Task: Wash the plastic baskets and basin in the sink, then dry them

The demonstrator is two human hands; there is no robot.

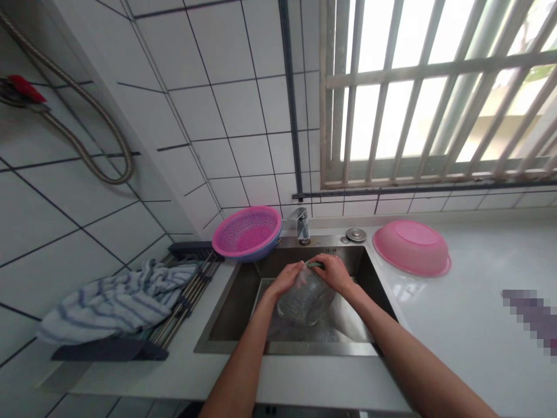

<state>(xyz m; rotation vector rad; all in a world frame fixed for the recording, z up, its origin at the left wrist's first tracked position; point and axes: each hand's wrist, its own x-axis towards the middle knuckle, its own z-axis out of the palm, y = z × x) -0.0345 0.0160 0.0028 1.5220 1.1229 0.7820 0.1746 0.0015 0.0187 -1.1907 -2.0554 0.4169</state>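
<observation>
A clear, ribbed glass jar (304,302) is tilted over the sink (230,310), its mouth toward the faucet. My left hand (287,278) grips the jar's rim on the left. At the right side of the rim, my right hand (334,271) is closed around a thin green pad (315,265), of which only a strip shows. The pad touches the jar's mouth, and the fingertips are partly hidden there. The metal faucet (302,223) stands just behind both hands.
A pink colander (248,231) in a blue basin sits at the sink's back left corner. On the right counter lies an upturned pink basin (412,247), beside a drain strainer (355,234). A striped towel (126,305) covers part of a rack (185,305) at left.
</observation>
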